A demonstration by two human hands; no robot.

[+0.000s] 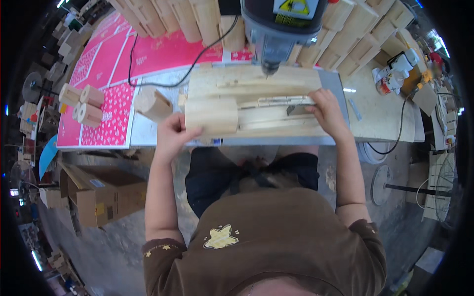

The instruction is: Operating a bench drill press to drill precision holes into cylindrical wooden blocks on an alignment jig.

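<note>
My left hand (pixel 174 136) grips the near left end of a pale wooden cylinder (pixel 212 115) that lies on a wooden jig board (pixel 256 81) at the table's front edge. My right hand (pixel 326 111) presses on the right end of a thin wooden strip with a metal piece (pixel 284 102), which runs from the cylinder's end. A drill press head (pixel 281 22) hangs above the board, with its bit (pixel 269 69) just over the wood, apart from the cylinder.
A second wooden cylinder (pixel 153 104) lies left of my left hand. Several smaller cylinders (pixel 81 101) rest on a pink patterned sheet (pixel 108 74). Wooden blocks (pixel 355 29) are stacked behind. A black cable (pixel 168 81) crosses the table. Cardboard boxes (pixel 98 192) stand on the floor at left.
</note>
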